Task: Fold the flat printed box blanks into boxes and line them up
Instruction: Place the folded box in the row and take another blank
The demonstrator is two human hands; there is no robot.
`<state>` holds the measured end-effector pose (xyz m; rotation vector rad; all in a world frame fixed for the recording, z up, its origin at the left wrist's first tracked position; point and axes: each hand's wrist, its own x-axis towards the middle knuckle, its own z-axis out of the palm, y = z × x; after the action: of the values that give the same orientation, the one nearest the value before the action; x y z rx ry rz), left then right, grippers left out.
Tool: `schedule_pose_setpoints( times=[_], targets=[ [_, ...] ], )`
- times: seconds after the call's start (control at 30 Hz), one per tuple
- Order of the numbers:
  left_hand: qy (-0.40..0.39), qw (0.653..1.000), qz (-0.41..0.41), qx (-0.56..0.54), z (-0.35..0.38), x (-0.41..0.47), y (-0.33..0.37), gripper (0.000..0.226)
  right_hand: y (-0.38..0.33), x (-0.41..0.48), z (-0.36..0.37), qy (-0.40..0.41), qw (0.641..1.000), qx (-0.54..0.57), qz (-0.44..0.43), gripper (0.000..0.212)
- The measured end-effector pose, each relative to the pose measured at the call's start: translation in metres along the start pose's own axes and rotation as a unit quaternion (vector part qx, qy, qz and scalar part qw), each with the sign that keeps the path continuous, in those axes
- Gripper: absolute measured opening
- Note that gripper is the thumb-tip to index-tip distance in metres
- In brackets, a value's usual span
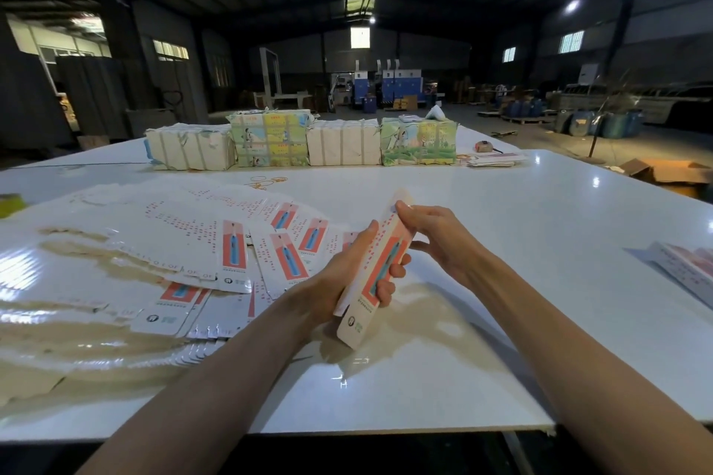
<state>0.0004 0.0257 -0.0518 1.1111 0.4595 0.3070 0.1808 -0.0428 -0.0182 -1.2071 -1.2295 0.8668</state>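
Over the white table (501, 243), right of the fanned flat blanks (231, 254), I see the half-folded box (380, 266) held aloft, left hand (339, 281) wrapped round its middle, right hand (436, 239) pinching its far end: I judge it light, easily creased card, best gripped along the edges.

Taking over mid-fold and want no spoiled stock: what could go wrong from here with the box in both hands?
1. The box is held off the table, the left hand gripping its middle and the right hand holding its top end; a hard squeeze could crease the printed panel.
2. The flat blanks lie fanned loosely close to the left hand; a sweep could scatter them across the glossy table.
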Motion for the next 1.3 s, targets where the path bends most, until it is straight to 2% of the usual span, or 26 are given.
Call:
schedule_pose_setpoints(
  times=[0.13,0.23,0.3,0.37,0.47,0.5,0.57,0.63,0.67,0.73,0.83,0.93,1.07,1.2,1.3],
  targets=[
    [-0.017,1.0,0.014,-0.013,-0.009,0.007,-0.003,0.063,0.001,0.002,0.001,-0.001,0.998,0.065,-0.02,0.046],
    [-0.029,0.998,0.028,-0.047,-0.003,0.01,-0.003,0.058,0.005,0.003,0.003,0.016,0.99,0.134,-0.027,0.035],
    [-0.046,0.989,0.043,-0.131,0.0,0.007,0.0,0.055,0.007,0.002,0.005,0.021,0.984,0.18,0.004,0.049],
    [-0.058,0.979,0.072,-0.182,0.003,0.002,0.001,0.051,0.01,0.0,0.009,-0.001,0.984,0.177,0.027,0.064],
    [-0.04,0.975,0.099,-0.194,0.009,-0.003,0.0,0.048,0.013,-0.002,0.013,-0.011,0.988,0.151,0.001,0.062],
    [-0.005,0.981,0.108,-0.163,0.01,-0.003,-0.001,0.05,0.012,-0.002,0.013,-0.002,0.99,0.141,-0.01,0.059],
    [0.108,0.985,0.136,-0.016,0.01,-0.003,-0.002,0.057,0.008,-0.003,0.011,0.014,0.993,0.115,-0.021,0.054],
    [0.228,0.953,0.164,0.115,0.007,-0.003,-0.002,0.066,0.008,-0.002,0.007,0.026,0.996,0.076,-0.025,0.049],
    [0.257,0.936,0.185,0.154,0.005,-0.004,-0.001,0.068,0.009,-0.001,0.005,0.03,0.998,0.055,-0.027,0.047],
    [0.266,0.917,0.223,0.196,0.003,-0.006,0.004,0.071,0.011,0.0,0.004,0.029,0.999,0.014,-0.031,0.045],
    [0.242,0.903,0.23,0.27,0.002,-0.005,0.011,0.104,0.013,0.001,0.008,0.016,0.999,-0.012,-0.037,0.046],
    [0.21,0.883,0.245,0.342,0.0,-0.001,0.005,0.119,0.014,0.0,0.013,0.004,0.999,-0.014,-0.039,0.049],
    [0.217,0.881,0.258,0.332,-0.001,0.001,0.001,0.105,0.016,-0.002,0.016,-0.002,0.999,-0.023,-0.05,0.055],
    [0.244,0.864,0.27,0.348,0.0,0.003,-0.002,0.09,0.014,-0.004,0.018,0.009,0.997,-0.05,-0.059,0.061],
    [0.251,0.866,0.263,0.345,0.004,0.002,-0.001,0.085,0.011,-0.007,0.019,0.01,0.995,-0.062,-0.075,0.048]
  ],
)
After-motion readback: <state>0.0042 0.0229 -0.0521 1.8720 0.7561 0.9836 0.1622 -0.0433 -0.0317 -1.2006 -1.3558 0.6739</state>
